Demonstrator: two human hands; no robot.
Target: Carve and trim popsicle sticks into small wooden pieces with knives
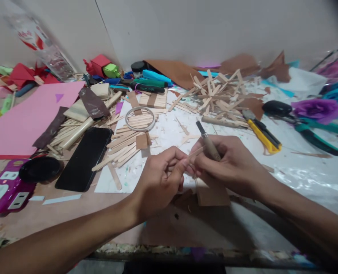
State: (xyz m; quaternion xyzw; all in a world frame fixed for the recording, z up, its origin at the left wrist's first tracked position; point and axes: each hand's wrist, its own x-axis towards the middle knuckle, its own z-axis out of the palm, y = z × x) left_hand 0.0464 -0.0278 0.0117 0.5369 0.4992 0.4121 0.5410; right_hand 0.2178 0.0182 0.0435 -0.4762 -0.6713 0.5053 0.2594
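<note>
Close together over the middle of the work surface, both hands hold one small piece of craft stick point(196, 152). My left hand point(163, 177) is closed, pinching its near end between thumb and fingers. My right hand point(227, 163) is closed too, its fingertips at the other end of the piece. Tucked in that hand is a wood-handled carving chisel point(211, 147), its dark tip pointing up and away from me. Beneath the hands lies a brown wooden block point(213, 192), partly hidden by my right hand.
Craft sticks point(126, 146) lie spread left of the hands, beside a black phone point(84, 160). A tangled stick pile point(214, 93) stands behind. To the right are a yellow box cutter point(264, 137) and green-handled pliers point(317, 133). A purple power strip point(7, 186) sits far left.
</note>
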